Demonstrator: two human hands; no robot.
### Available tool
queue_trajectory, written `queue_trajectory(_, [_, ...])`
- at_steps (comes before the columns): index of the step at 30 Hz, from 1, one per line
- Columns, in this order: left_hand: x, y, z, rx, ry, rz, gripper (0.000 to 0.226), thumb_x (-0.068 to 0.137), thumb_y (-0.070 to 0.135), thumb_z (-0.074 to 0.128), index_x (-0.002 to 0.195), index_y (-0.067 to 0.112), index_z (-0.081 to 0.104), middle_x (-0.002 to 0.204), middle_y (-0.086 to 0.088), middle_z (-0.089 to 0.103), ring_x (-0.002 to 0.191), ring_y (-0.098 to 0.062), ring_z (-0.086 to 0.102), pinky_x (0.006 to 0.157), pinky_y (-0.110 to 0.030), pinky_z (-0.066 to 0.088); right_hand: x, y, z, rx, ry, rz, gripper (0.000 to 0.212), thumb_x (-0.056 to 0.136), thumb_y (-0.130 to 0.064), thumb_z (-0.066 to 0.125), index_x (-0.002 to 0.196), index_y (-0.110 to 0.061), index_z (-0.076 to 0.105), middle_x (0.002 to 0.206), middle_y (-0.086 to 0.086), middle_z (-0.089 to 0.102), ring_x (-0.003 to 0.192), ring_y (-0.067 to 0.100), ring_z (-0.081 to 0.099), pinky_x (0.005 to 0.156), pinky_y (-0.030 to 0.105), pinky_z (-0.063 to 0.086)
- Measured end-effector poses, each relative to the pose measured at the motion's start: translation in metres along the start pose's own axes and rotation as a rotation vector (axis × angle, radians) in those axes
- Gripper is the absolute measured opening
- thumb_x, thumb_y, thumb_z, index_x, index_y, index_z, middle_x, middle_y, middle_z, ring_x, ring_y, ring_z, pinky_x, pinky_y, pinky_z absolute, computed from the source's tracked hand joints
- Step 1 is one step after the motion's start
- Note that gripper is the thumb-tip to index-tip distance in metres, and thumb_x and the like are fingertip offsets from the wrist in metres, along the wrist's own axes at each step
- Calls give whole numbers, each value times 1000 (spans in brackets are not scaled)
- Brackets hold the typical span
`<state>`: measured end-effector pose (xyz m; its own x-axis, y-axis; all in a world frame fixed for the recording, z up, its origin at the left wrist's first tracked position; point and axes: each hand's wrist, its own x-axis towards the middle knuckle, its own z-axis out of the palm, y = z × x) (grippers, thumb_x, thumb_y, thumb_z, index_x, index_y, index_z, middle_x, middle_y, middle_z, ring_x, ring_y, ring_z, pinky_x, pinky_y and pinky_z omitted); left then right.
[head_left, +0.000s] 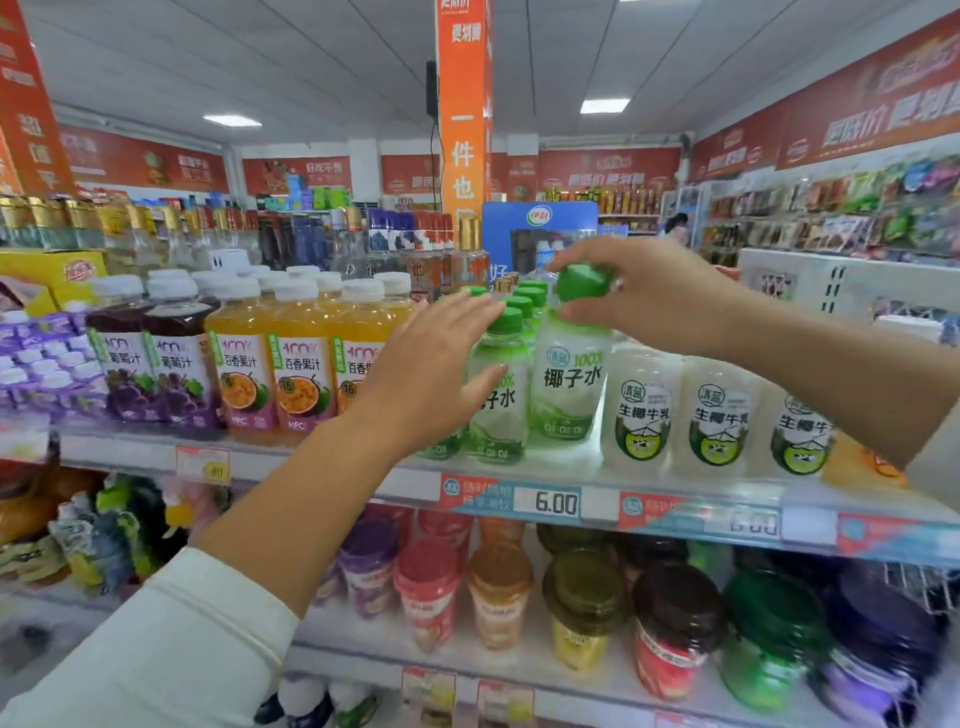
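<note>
— Gripping anything?
— The right hand (649, 301) pinches the green cap (582, 283) of a coconut water bottle (569, 384), upright at the shelf (311, 457) front. The left hand (436, 374), fingers straight, rests against the neighbouring bottle (498, 410).
— Progress?
— Probably midway: bottle capped, seemingly full, not yet released into its row.

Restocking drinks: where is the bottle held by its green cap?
Head view, centre-right: the bottle is on the upper shelf, left of the white bottles.

I read the coconut water bottle (569, 384) as clear glossy plastic, its cap (581, 280) as smooth green plastic. Left of it, juice bottles (301, 374) carry glossy labels. Below it, the shelf rail (363, 480) is shiny transparent plastic.
</note>
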<state>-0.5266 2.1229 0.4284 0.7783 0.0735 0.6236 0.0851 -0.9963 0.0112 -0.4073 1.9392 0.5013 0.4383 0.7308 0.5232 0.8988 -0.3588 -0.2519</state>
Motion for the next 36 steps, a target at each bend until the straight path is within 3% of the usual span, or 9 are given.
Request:
queue_trajectory(5, [-47, 26, -9, -365, -49, -41, 70, 94, 63, 40, 153, 29, 28, 155, 15, 31, 138, 7, 26, 115, -20, 18, -30, -22, 13, 483, 179, -13, 28, 84, -32, 73, 105, -33, 55, 90, 4, 63, 75, 29, 61, 72, 48, 51])
queue_trajectory(8, [-88, 41, -7, -827, -191, -181, 83, 80, 56, 63, 151, 40, 23, 136, 36, 38, 107, 34, 39, 89, 1, 36, -51, -38, 31, 678, 140, 51, 20, 85, -28, 72, 98, -30, 56, 83, 24, 54, 68, 26, 54, 59, 47, 48])
queue_trajectory(12, [-147, 37, 15, -1148, -355, -385, 80, 75, 44, 82, 139, 55, 34, 127, 31, 59, 115, 6, 58, 100, -27, 48, -83, -58, 69, 903, 62, 219, 15, 87, -16, 70, 94, -20, 57, 83, 9, 67, 65, 16, 65, 52, 29, 53])
queue_trajectory(15, [-188, 40, 21, -1236, -402, -468, 69, 77, 32, 80, 128, 54, 39, 118, 32, 63, 111, 6, 61, 87, -19, 53, -105, -66, 106, 950, 26, 300, 15, 86, -18, 72, 95, -17, 60, 86, 8, 70, 71, 15, 68, 61, 34, 56])
queue_trajectory(17, [-212, 41, 22, -1272, -429, -517, 62, 78, 29, 77, 123, 54, 42, 114, 35, 64, 108, 7, 62, 83, -18, 54, -119, -71, 128, 1005, 7, 355, 14, 86, -16, 71, 94, -14, 60, 82, 6, 69, 66, 10, 68, 55, 28, 56])
queue_trajectory(21, [-250, 40, 29, -1288, -435, -613, 62, 76, 39, 80, 122, 59, 43, 122, 29, 63, 114, 1, 62, 95, -31, 53, -140, -78, 162, 1011, -60, 407, 12, 87, -20, 72, 91, -18, 61, 80, 3, 67, 63, 12, 65, 51, 23, 48])
queue_trajectory(25, [-273, 48, 31, -1286, -352, -690, 71, 76, 32, 80, 132, 52, 40, 118, 31, 64, 109, 4, 63, 85, -20, 54, -150, -85, 183, 988, -129, 429, 13, 87, -29, 72, 96, -25, 64, 90, 7, 68, 77, 26, 69, 63, 40, 57])
queue_trajectory(32, [-301, 67, 43, -882, -111, -715, 83, 74, 33, 85, 130, 63, 32, 129, 28, 47, 114, 10, 51, 89, -21, 51, -179, -97, 211, 1045, -98, 539, 15, 88, -33, 69, 102, -34, 62, 101, -2, 65, 93, 21, 67, 72, 45, 60])
queue_trajectory(36, [-330, 55, 40, -1297, -293, -936, 83, 72, 36, 86, 140, 44, 38, 132, 13, 59, 115, -6, 62, 87, -24, 55, -194, -97, 221, 1284, -141, 585, 17, 89, -26, 68, 104, -24, 60, 102, 0, 66, 83, 17, 65, 67, 38, 51])
